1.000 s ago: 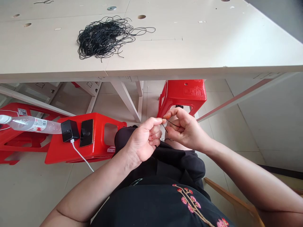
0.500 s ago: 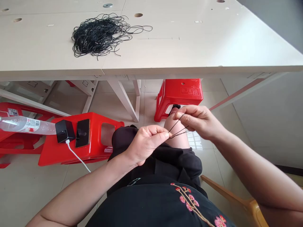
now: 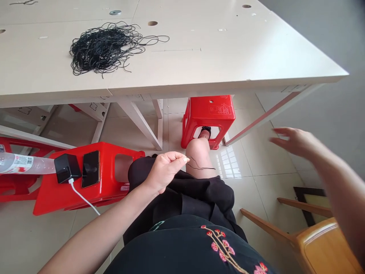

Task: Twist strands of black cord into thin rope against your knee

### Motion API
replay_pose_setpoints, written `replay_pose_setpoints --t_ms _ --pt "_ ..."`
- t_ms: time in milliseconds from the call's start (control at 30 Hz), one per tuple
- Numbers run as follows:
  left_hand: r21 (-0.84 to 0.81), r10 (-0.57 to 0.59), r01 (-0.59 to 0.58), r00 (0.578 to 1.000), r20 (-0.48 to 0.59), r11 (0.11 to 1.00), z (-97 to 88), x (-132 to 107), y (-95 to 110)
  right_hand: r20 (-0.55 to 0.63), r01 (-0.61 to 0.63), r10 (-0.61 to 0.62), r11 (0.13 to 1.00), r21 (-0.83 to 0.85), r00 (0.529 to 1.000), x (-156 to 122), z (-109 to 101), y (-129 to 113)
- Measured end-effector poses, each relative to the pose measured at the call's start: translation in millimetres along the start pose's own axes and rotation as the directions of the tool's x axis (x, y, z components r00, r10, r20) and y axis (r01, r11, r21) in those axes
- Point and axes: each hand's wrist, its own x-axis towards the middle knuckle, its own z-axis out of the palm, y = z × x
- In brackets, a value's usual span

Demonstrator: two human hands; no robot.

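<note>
Logging the left hand (image 3: 167,171) first: thumb and forefinger are pinched shut on a thin black cord (image 3: 199,167), which trails from the fingertips across the bare knee (image 3: 196,150). We mark the right hand (image 3: 293,141) as open, fingers spread, holding nothing, well out to the side. That's the main change: in the earlier frame both hands were close together with the strands between them. We read the step in hand as working a single strand, now held in one hand only. Below the hands sits a black embroidered top (image 3: 225,247), with a wooden chair (image 3: 322,243) at right. Beside the thigh, a red stool (image 3: 51,194) carries a phone (image 3: 90,169), a black charger (image 3: 67,168) with a white cable (image 3: 82,196), and a plastic bottle (image 3: 25,164) lying on its side. Farther off, a second red stool (image 3: 209,112) stands under the white table (image 3: 199,85), and on that table lies a tangled heap of black cord (image 3: 104,49).
</note>
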Motion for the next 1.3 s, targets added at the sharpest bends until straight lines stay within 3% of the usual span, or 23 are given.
replay_pose_setpoints --t_ms 33,67,133,200,333,467,600,767,833,900,967,1033,1133,1200,1233,1300 --pt "0.053 0.039 -0.04 0.999 0.019 0.998 4.4 -1 1 0.139 -0.014 0.004 0.997 0.076 0.99 -10 22 -28" --pt "0.098 0.076 -0.08 0.996 0.041 0.992 8.3 -3 2 0.345 -0.023 -0.056 0.975 0.221 0.937 -20 46 -58" --pt "0.163 0.139 -0.15 0.987 0.076 0.975 13.8 -5 4 0.462 0.002 -0.263 0.871 0.491 0.847 -35 89 -109" --pt "0.207 0.178 -0.194 0.98 0.094 0.959 16.3 -8 8 0.503 -0.127 -0.279 0.766 0.631 0.818 -45 116 -140" --pt "0.213 0.184 -0.2 0.979 0.091 0.956 16.6 -15 14 0.544 -0.25 -0.174 0.747 0.617 0.821 -46 119 -151" --pt "0.009 0.054 -0.056 0.991 0.123 0.998 18.4 -20 14 0.553 -0.283 -0.162 0.723 0.63 0.817 -46 108 -149" --pt "-0.222 -0.097 0.128 0.985 0.146 0.967 21.5 -23 13 0.507 -0.275 -0.147 0.696 0.663 0.85 -50 110 -153" --pt "-0.316 -0.162 0.224 0.964 0.211 0.922 24.0 -21 17 0.442 -0.147 -0.244 0.715 0.683 0.863 -51 109 -149" --pt "-0.384 -0.182 0.258 0.958 0.223 0.886 24.2 -20 18 0.323 0.025 -0.319 0.745 0.666 0.891 -51 109 -146" --pt "-0.44 -0.195 0.273 0.957 0.215 0.855 24.3 -19 20 0.183 0.268 -0.42 0.8 0.536 0.889 -50 110 -144" --pt "-0.468 -0.199 0.261 0.964 0.178 0.844 24.7 -18 21 0.057 0.489 -0.528 0.818 0.304 0.847 -49 114 -146" --pt "-0.476 -0.2 0.238 0.971 0.13 0.846 25.4 -18 22 -0.055 0.596 -0.594 0.798 0.089 0.803 -48 118 -149" --pt "-0.481 -0.19 0.21 0.978 0.09 0.851 26.8 -19 24 -0.203 0.623 -0.639 0.769 -0.141 0.742 -47 121 -153" --pt "-0.483 -0.179 0.19 0.981 0.07 0.855 27.6 -18 24 -0.224 0.628 -0.656 0.755 -0.188 0.721 -49 122 -155" --pt "-0.481 -0.173 0.178 0.983 0.054 0.858 27.9 -18 24 -0.22 0.633 -0.651 0.759 -0.153 0.727 -50 122 -156" --pt "-0.472 -0.157 0.15 0.987 0.024 0.869 28.9 -18 24 -0.198 0.582 -0.566 0.813 0.028 0.8 -55 124 -159"
